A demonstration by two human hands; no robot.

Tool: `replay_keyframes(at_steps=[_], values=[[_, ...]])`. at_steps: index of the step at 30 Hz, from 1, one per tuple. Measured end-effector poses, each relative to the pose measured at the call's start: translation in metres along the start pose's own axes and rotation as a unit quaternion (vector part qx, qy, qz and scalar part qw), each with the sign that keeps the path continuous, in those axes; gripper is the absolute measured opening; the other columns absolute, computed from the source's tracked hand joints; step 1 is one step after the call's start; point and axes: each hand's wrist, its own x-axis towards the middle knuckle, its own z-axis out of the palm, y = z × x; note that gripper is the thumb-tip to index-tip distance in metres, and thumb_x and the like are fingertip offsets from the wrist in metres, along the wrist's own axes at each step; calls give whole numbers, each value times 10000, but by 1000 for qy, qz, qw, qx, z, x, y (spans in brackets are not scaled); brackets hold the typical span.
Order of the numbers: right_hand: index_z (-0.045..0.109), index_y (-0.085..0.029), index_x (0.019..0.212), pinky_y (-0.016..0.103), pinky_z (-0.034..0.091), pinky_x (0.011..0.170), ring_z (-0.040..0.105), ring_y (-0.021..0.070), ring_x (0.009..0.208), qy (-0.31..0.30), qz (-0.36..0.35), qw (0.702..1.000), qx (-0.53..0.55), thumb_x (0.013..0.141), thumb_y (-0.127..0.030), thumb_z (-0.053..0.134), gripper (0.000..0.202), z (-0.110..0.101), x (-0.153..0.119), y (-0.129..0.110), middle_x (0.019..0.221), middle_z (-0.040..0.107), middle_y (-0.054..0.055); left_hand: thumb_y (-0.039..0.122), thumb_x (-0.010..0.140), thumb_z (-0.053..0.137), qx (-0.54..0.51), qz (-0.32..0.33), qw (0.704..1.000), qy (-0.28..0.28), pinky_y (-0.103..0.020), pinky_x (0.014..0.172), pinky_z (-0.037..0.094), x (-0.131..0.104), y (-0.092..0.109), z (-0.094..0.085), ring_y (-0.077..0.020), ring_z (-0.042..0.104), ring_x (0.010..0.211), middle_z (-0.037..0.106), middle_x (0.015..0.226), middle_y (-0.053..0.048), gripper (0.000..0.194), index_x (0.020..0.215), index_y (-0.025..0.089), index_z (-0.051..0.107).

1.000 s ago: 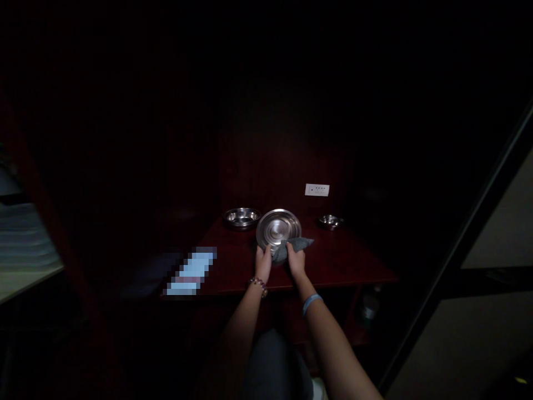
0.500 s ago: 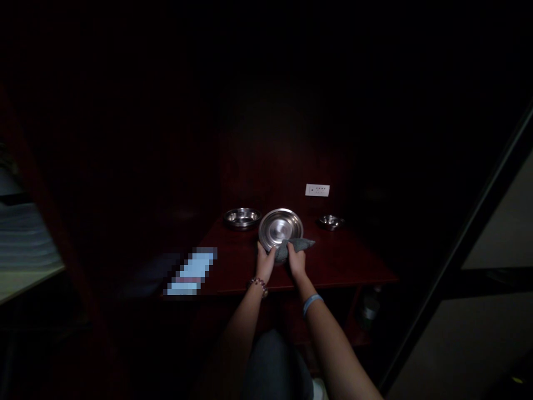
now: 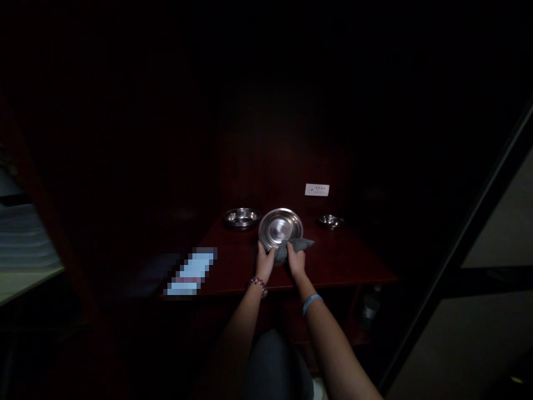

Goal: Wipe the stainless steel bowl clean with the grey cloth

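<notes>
A shiny metal bowl (image 3: 280, 226) is tilted up above the dark red table (image 3: 341, 261), its inside facing me. My left hand (image 3: 265, 262) grips the bowl's lower left rim, thumb on top. At the lower right rim, my right hand (image 3: 296, 260) is closed on a grey cloth (image 3: 282, 253), which lies against the bowl's rim with one corner sticking out to the right. Another metal bowl (image 3: 242, 219) rests on the table behind and to the left. Farther right sits a smaller metal bowl (image 3: 331, 222).
A white socket plate (image 3: 317, 190) is on the back wall. At the table's left edge lies a pixelated bright object (image 3: 192, 273). A bottle (image 3: 370, 311) stands beneath the table at right. Stacked pale items (image 3: 27, 239) sit on a shelf at far left.
</notes>
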Motion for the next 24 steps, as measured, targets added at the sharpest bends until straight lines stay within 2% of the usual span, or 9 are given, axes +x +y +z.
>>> replay_keyframes(at_steps=[5,9,13,19,24], values=[[746,-63,978,294,540,831,719,272,978,20,4,1000,-10,818,-363,592,374,-1,-5,-7,974,751,185,191,738,681,-21,17,1000,-3,-364,1097,360,1,3,2,-237,551,1232,592,1318,-118,625,1332,183,488],[750,-59,948,267,544,789,725,265,959,41,-8,999,-9,821,-350,587,357,-2,-8,-12,958,753,186,163,729,658,-51,-1,999,0,-353,1042,406,3,3,3,-209,603,1135,657,1193,-96,479,1201,176,577],[751,-59,941,258,545,770,731,262,934,60,-25,998,-12,814,-355,597,357,-2,-10,-15,956,753,186,161,751,610,-79,-14,996,28,-321,1007,420,6,-1,1,-169,625,1047,683,1128,-65,353,1103,176,629],[751,-56,932,269,543,782,731,268,930,55,-30,998,-20,811,-368,600,367,-3,-11,-16,944,753,190,156,762,594,-86,-9,995,47,-299,996,419,8,-5,-1,-155,625,1018,690,1099,-50,321,1078,180,645],[744,-60,980,266,536,813,721,262,970,64,-24,998,-14,826,-358,586,371,-3,-11,-19,1013,743,187,185,781,603,-58,5,998,29,-330,1041,405,4,2,1,-178,611,1093,676,1163,-69,346,1126,175,617]])
